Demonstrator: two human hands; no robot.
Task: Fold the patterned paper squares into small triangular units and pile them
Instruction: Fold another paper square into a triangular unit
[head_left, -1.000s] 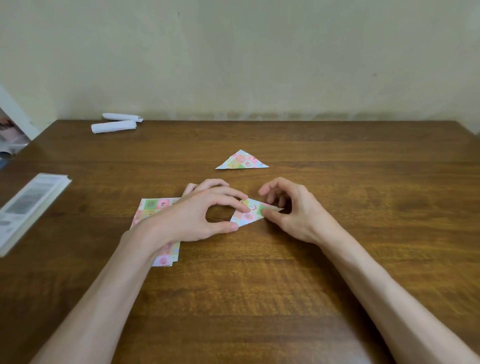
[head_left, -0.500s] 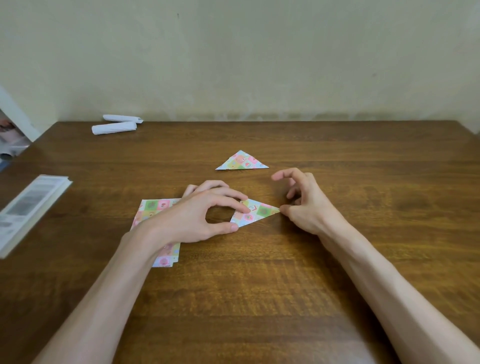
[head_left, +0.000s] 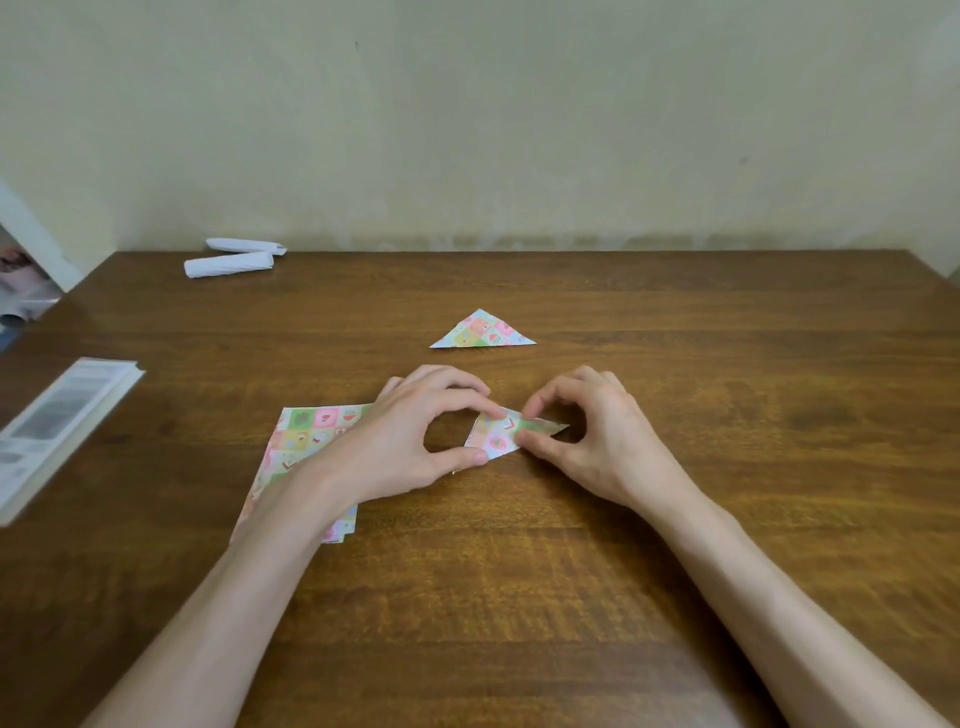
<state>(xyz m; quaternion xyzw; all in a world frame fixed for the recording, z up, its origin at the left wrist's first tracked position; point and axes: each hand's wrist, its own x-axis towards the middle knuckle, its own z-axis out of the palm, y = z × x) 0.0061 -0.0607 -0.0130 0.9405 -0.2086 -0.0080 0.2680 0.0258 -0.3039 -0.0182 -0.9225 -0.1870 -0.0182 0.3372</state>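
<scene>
A small folded patterned paper triangle (head_left: 503, 434) lies on the wooden table (head_left: 571, 545) between my hands. My left hand (head_left: 405, 441) pinches its left end between forefinger and thumb. My right hand (head_left: 592, 436) pinches its right part, thumb below and forefinger on top. A stack of flat patterned paper squares (head_left: 306, 441) lies under my left wrist, partly hidden. One finished folded triangle (head_left: 483, 331) rests farther back on the table.
Two rolled white papers (head_left: 231, 258) lie at the table's far left edge. A white book (head_left: 57, 426) sits at the left, with magazines (head_left: 21, 291) beyond the corner. A pale wall stands behind the table.
My right hand, which had lifted off to the right of the triangle half a second ago, has come back and pinches it again. My left hand kept its hold.
</scene>
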